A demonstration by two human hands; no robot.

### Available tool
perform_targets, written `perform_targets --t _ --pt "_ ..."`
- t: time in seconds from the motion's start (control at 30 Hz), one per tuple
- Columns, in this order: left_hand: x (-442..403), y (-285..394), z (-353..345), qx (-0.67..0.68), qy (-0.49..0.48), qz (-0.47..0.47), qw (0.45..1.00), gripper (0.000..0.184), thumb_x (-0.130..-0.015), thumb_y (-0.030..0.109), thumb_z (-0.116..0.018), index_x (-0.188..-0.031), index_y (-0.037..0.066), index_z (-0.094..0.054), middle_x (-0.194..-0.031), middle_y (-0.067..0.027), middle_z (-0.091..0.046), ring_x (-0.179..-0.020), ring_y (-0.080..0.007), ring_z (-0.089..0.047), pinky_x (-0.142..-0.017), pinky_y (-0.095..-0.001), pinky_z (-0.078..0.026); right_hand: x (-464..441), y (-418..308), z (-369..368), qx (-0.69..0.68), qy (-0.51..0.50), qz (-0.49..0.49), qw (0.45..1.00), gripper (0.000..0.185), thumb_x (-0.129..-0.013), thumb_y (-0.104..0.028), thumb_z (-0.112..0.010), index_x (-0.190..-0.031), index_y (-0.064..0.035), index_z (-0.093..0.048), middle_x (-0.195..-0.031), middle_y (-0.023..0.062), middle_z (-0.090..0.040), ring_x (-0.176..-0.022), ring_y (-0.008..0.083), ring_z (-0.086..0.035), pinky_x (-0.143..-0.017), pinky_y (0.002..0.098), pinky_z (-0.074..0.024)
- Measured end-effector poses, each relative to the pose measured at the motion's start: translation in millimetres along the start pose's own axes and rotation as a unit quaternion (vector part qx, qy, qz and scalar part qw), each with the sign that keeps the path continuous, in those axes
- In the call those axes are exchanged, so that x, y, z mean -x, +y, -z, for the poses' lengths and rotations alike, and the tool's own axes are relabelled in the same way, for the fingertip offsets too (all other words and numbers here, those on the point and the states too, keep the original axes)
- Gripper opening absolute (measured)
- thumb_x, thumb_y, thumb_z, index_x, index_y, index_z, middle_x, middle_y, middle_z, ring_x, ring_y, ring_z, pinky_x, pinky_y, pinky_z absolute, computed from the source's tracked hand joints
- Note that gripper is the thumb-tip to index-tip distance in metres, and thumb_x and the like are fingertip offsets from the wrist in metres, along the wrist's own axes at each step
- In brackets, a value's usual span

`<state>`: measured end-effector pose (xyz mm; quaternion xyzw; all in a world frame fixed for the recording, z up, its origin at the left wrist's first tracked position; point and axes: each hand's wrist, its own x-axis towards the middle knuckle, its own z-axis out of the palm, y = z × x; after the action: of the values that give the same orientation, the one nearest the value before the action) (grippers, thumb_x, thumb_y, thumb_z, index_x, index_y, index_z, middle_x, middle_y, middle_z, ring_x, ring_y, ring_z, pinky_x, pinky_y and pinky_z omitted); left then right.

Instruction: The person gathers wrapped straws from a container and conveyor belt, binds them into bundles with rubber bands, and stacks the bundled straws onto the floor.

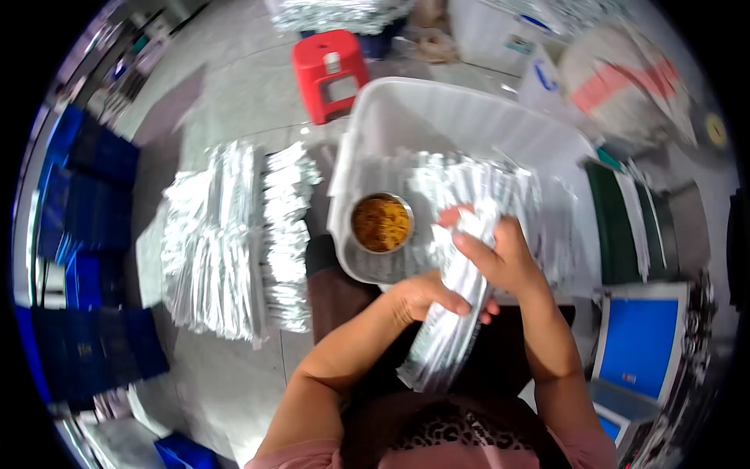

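A bundle of long, thin, silvery plastic-wrapped strips (449,336) slants across my lap, its lower end toward my body. My left hand (430,297) is wrapped round its middle, thumb on top. Higher up, my right hand (504,254) grips the upper end of the same bundle. What the strips contain I cannot make out. Just beyond my hands stands a large white plastic tub (461,98) with more silvery strips (445,176) lying in it. A round metal bowl (382,223) holding orange-brown bits sits inside the tub at its left side.
Stacks of silvery strips (215,258) lie at the left. A red stool (328,70) stands beyond the tub. Blue bins (98,211) line the far left. At the right are a large sack (625,86), a dark green box (613,223) and a blue-and-white container (641,336).
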<state>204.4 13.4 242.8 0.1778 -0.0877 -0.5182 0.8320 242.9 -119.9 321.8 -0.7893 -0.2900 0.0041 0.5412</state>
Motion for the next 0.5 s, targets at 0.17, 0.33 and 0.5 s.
perform_targets --t 0.17,0.33,0.5 --pt "22.4 -8.1 16.7 0.021 0.045 -0.072 0.996 0.061 -0.055 0.012 -0.073 -0.109 -0.003 -0.048 -0.095 -0.0171 -0.057 -0.088 -0.0292 -0.059 -0.082 -0.0387 -0.047 -19.9 9.9 -38.2 -0.094 -0.015 -0.038 0.995 0.044 -0.076 -0.011 -0.057 -0.116 0.0026 -0.047 -0.107 0.0168 -0.057 -0.097 0.023 -0.057 -0.082 0.0305 -0.0434" --pt "37.8 -4.6 26.2 0.08 0.026 -0.162 0.983 0.06 -0.054 0.015 -0.075 -0.105 -0.002 -0.05 -0.091 -0.0147 -0.058 -0.085 -0.0265 -0.059 -0.08 -0.0371 -0.047 -45.6 25.6 -58.7 0.02 -0.141 0.081 0.986 0.019 -0.075 -0.008 -0.061 -0.092 0.0008 -0.062 -0.092 0.0143 -0.063 -0.091 0.0273 -0.059 -0.08 0.0342 -0.0455" --pt "65.1 -0.5 31.5 0.055 0.207 -0.251 0.944 0.04 -0.055 0.003 -0.067 -0.093 -0.002 -0.053 -0.079 -0.0103 -0.056 -0.069 -0.0223 -0.055 -0.066 -0.0325 -0.045 -52.3 120.4 -93.8 -0.216 -0.062 -0.215 0.95 0.04 -0.089 -0.036 -0.042 -0.107 -0.0029 -0.056 -0.103 0.0119 -0.059 -0.093 0.0227 -0.056 -0.081 0.0313 -0.0428"
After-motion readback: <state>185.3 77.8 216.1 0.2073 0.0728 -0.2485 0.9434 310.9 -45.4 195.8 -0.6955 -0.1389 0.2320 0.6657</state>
